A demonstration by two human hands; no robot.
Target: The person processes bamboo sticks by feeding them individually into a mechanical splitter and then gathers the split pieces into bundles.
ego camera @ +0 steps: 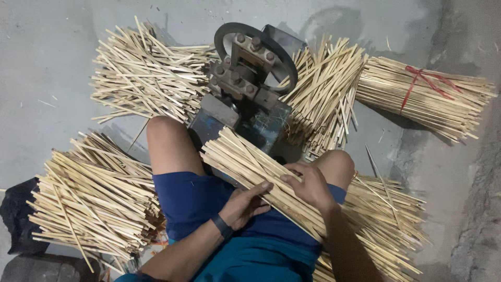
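Head view: you sit on the concrete floor (47, 47) in blue shorts (193, 201), knees apart, with a bundle of pale split sticks (245, 162) lying slantwise across your lap. Your left hand (244, 203), a dark band (223, 226) on its wrist, lies against the near side of the bundle with fingers curled loosely on the sticks. Your right hand (308, 184) rests on top of the same bundle, fingers bent over it, pressing rather than clenched. The far end of the bundle reaches up to the base of a metal machine (245, 99) standing between your knees; it carries a dark ring-shaped wheel (255, 49) and bolted plates. Loose stick heaps surround you: one large heap by your left thigh (94, 201), another under your right arm (386, 219). Beyond the left knee lies a scattered pile (146, 73); right of the machine stands a fanned pile (326, 89). Farthest right lies a tidy bundle tied with red string (425, 96). A dark cloth (18, 214) sits at the left edge.
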